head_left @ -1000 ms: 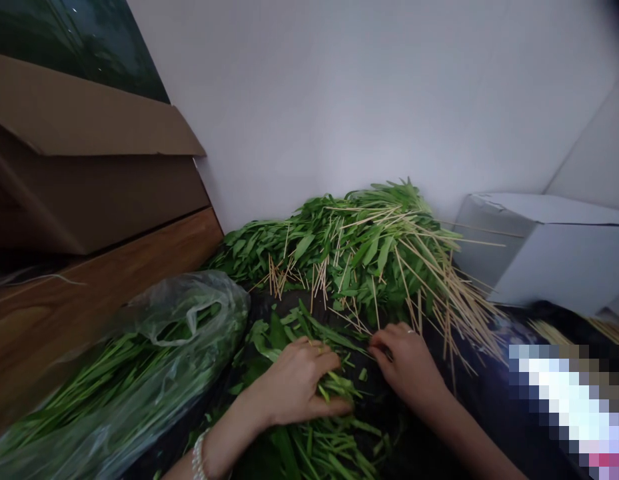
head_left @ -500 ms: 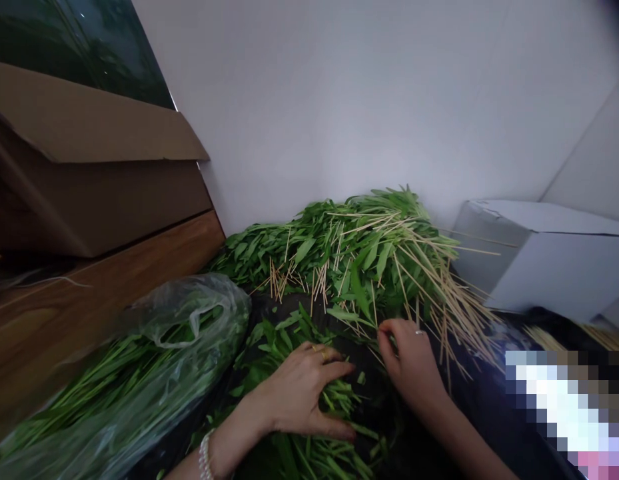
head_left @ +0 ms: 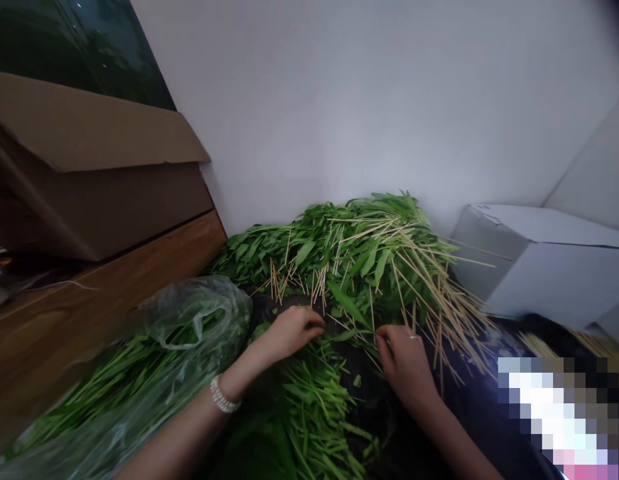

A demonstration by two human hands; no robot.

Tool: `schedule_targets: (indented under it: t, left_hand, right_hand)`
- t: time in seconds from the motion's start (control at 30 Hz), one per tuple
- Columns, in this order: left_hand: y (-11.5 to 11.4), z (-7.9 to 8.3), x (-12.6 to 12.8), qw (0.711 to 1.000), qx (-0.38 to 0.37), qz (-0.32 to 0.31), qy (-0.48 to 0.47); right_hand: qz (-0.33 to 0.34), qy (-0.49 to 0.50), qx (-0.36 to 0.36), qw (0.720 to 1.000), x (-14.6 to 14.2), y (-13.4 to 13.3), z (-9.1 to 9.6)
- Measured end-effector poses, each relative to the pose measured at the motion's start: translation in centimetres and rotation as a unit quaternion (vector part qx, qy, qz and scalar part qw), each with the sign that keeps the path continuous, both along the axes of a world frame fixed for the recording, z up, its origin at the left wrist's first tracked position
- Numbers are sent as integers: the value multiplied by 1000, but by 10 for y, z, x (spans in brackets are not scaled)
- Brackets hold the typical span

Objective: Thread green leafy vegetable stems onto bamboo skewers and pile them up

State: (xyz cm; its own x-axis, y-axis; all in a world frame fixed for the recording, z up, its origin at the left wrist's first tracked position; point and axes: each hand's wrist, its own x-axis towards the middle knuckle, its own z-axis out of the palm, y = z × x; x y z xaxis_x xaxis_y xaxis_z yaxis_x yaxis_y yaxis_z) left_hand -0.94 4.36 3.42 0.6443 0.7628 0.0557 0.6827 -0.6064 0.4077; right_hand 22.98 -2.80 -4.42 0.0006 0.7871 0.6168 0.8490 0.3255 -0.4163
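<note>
Fingertips together, my right hand (head_left: 404, 357) pinches a leafy green stem (head_left: 350, 305) whose long leaves point up and to the left. A thin pale stick (head_left: 372, 310) also meets those fingertips; whether it is gripped cannot be told. To the left, my left hand (head_left: 295, 330) is closed, thumb and fingers pressed together, and what it holds, if anything, does not show. Below it lies a heap of cut green stems (head_left: 322, 407) on a dark surface. Behind both hands rises a pile of leafy greens (head_left: 309, 233) with many thin wooden sticks (head_left: 454, 300) among it.
A clear plastic bag (head_left: 154, 393) with long green stems lies at the left. Beyond it, a cardboard box (head_left: 134, 207) sits on a wooden surface (head_left: 154, 250). A white box (head_left: 559, 273) stands at the right, near a white wall (head_left: 339, 100).
My left hand has moved up and away from the cut stems, and its spread fingers have closed. My right hand stays nearly in place; the leaves at its fingertips now lean further left.
</note>
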Motion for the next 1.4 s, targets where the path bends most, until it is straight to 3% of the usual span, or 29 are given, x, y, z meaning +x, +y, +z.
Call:
schedule_targets:
  t: [0.13,0.27,0.37,0.57,0.73,0.93,1.1,1.23,1.4]
  left_hand:
    - [-3,-15,35,997,19,-54,58]
    - [-13,-30,72,990,51,-24,126]
    - [-14,-36,86,988,49,-18,143]
    - [-15,-20,76,989,32,-52,135]
    - [-33,-3,78,976,-48,-176,121]
    - [-61,-9,102,977,22,-89,191]
    - [-68,-18,108,969,18,-137,203]
    - [-57,-13,105,967,-58,-159,189]
    - [-47,4,101,975,-149,-153,55]
  right_hand:
    - [-28,24,30,999,6,1,3]
    - [-51,36,54,997,10,2,5]
    - [-55,36,63,996,12,3,7]
    - [-64,40,74,994,15,4,11]
    - [-67,44,73,994,15,3,13]
    - [-71,48,76,993,16,0,18]
    - [-66,52,72,994,18,1,18]
    - [-64,56,70,994,19,2,16]
    - [-67,61,68,994,20,2,16]
